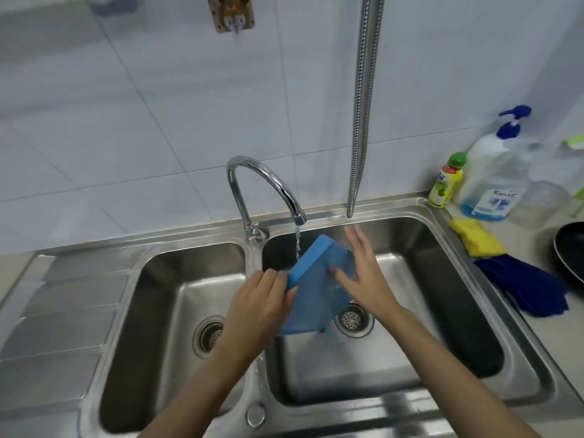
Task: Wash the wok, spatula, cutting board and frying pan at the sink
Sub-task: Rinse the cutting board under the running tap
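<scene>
A blue cutting board (311,298) is held tilted over the right basin of the steel double sink (442,235). Water runs from the curved tap (268,184) onto the board's upper edge. My left hand (262,301) grips the board's left edge. My right hand (363,273) lies flat on the board's face with fingers spread. A black frying pan (570,257) shows partly at the right edge, on the counter. No wok or spatula is visible.
On the counter right of the sink lie a yellow sponge (475,237) and a blue brush (527,286). Behind them stand a yellow bottle (447,184), a pump soap bottle (496,175) and a clear jar (543,200). A metal hose (363,105) hangs down the tiled wall.
</scene>
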A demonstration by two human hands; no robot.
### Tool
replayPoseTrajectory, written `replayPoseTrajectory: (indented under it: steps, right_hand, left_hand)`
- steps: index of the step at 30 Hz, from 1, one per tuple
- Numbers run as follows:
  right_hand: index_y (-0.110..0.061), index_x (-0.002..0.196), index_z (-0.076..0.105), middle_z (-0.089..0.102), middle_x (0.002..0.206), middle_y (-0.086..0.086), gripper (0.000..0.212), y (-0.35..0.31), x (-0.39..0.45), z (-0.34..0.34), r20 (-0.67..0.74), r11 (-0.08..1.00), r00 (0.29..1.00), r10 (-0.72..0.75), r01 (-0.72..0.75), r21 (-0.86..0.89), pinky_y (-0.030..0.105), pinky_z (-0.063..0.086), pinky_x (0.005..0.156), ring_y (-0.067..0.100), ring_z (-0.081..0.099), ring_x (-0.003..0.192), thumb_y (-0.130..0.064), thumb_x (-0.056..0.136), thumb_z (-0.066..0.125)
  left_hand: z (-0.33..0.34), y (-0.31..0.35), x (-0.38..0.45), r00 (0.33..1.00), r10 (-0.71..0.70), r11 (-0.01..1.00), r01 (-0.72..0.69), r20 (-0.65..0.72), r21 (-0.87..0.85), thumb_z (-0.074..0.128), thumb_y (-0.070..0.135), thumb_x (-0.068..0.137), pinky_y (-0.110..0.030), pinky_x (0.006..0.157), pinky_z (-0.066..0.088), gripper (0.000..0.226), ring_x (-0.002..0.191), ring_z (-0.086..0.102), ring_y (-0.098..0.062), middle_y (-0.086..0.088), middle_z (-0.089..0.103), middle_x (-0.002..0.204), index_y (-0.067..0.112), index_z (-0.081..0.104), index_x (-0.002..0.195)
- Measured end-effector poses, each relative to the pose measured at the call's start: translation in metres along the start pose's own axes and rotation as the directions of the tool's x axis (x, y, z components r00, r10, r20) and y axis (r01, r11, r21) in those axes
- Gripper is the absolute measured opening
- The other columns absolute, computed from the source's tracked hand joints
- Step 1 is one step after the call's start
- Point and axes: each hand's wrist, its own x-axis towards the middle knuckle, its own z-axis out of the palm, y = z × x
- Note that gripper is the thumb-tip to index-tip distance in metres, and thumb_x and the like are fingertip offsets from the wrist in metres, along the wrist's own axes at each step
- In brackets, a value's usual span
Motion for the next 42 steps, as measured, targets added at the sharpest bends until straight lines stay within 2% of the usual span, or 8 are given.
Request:
replayPoseTrajectory:
  steps: [3, 7, 13, 25, 29, 33, 38, 42]
  right_hand:
    - [-0.024, 0.151, -0.007, -0.016, 0.158, -0.009, 0.096, -0.004, -0.026, 0.033, -0.162, 0.995, 0.982, 0.1, -0.097, 0.024, 0.031, 0.023, 0.114, 0.006, 0.001, 0.144, -0.049, 0.086, 0.059]
    - [-0.031, 0.149, -0.013, -0.019, 0.156, -0.014, 0.092, -0.005, -0.058, 0.086, 0.14, 0.995, 0.986, 0.092, -0.097, 0.031, 0.033, 0.023, 0.115, 0.01, 0.002, 0.146, -0.056, 0.088, 0.051]
    - [-0.024, 0.148, -0.018, -0.031, 0.148, -0.016, 0.1, 0.0, -0.08, 0.131, 0.425, 0.995, 0.9, 0.092, -0.072, -0.064, 0.029, 0.004, 0.118, 0.011, -0.015, 0.145, -0.075, 0.077, 0.031]
    - [-0.025, 0.15, -0.011, -0.023, 0.155, -0.01, 0.088, 0.042, -0.056, 0.166, 0.4, 0.971, 0.899, 0.178, -0.093, -0.221, 0.04, -0.007, 0.117, 0.016, -0.02, 0.144, -0.075, 0.082, 0.014]
    - [-0.021, 0.152, 0.01, -0.003, 0.156, -0.012, 0.076, 0.051, -0.037, 0.17, 0.258, 0.963, 0.957, 0.133, -0.063, -0.261, 0.039, -0.002, 0.121, 0.014, -0.005, 0.147, -0.065, 0.09, 0.011]
    - [-0.023, 0.15, 0.003, 0.001, 0.159, -0.006, 0.065, 0.037, -0.007, 0.181, 0.356, 0.973, 0.93, -0.088, 0.157, -0.171, 0.039, -0.002, 0.121, 0.01, -0.006, 0.147, -0.056, 0.095, 0.007]
    - [-0.022, 0.152, 0.004, -0.002, 0.16, -0.002, 0.064, 0.064, 0.024, 0.184, 0.341, 0.939, 0.928, -0.147, 0.239, -0.246, 0.039, -0.008, 0.119, 0.014, -0.009, 0.147, -0.053, 0.098, 0.016]
    - [-0.019, 0.152, 0.006, -0.004, 0.159, 0.003, 0.069, 0.131, 0.019, 0.172, 0.055, 0.901, 0.937, 0.346, -0.315, -0.3, 0.04, -0.006, 0.118, 0.02, -0.006, 0.147, -0.057, 0.097, 0.021]
  left_hand:
    - [-0.006, 0.009, 0.003, 0.986, -0.165, 0.984, 0.164, 0.008, 0.062, 0.05, 0.017, 0.088, -0.035, 0.046, 0.044, 0.011, 0.055, 0.05, -0.025, -0.008, 0.053, 0.066, 0.012, 0.043, 0.082]
    - [-0.001, 0.001, -0.012, 0.835, -0.521, 0.853, 0.518, 0.176, 0.066, 0.041, 0.03, 0.091, -0.033, 0.045, 0.04, 0.03, 0.058, 0.053, -0.025, -0.006, 0.054, 0.068, 0.01, 0.052, 0.071]
    - [0.015, -0.024, -0.038, 0.561, -0.769, 0.603, 0.795, 0.305, 0.057, 0.055, 0.021, 0.096, -0.034, 0.06, 0.031, 0.031, 0.07, 0.053, -0.03, -0.008, 0.055, 0.076, 0.014, 0.041, 0.069]
    - [0.077, -0.043, -0.055, 0.334, -0.867, 0.382, 0.922, 0.371, 0.061, 0.044, 0.025, 0.101, -0.03, 0.067, 0.031, 0.029, 0.078, 0.048, -0.02, -0.004, 0.053, 0.088, 0.005, 0.057, 0.085]
    - [0.105, -0.039, -0.054, 0.336, -0.856, 0.382, 0.923, 0.393, 0.043, 0.043, 0.023, 0.101, -0.03, 0.067, 0.036, 0.029, 0.077, 0.05, -0.021, -0.01, 0.056, 0.087, 0.003, 0.058, 0.087]
    - [0.12, -0.038, -0.053, 0.363, -0.841, 0.407, 0.913, 0.401, 0.026, 0.045, 0.02, 0.1, -0.046, 0.073, 0.05, 0.026, 0.081, 0.055, -0.029, -0.015, 0.056, 0.089, 0.0, 0.059, 0.09]
    - [0.119, -0.044, -0.05, 0.58, -0.697, 0.629, 0.777, 0.422, -0.028, 0.055, 0.001, 0.092, -0.041, 0.107, 0.041, 0.049, 0.129, 0.042, -0.03, -0.019, 0.04, 0.143, 0.008, 0.036, 0.138]
    - [0.128, -0.055, -0.057, 0.78, -0.417, 0.886, 0.464, 0.466, 0.015, 0.072, -0.008, 0.075, -0.042, 0.11, 0.033, 0.025, 0.131, 0.044, -0.04, -0.026, 0.049, 0.139, -0.004, 0.064, 0.099]
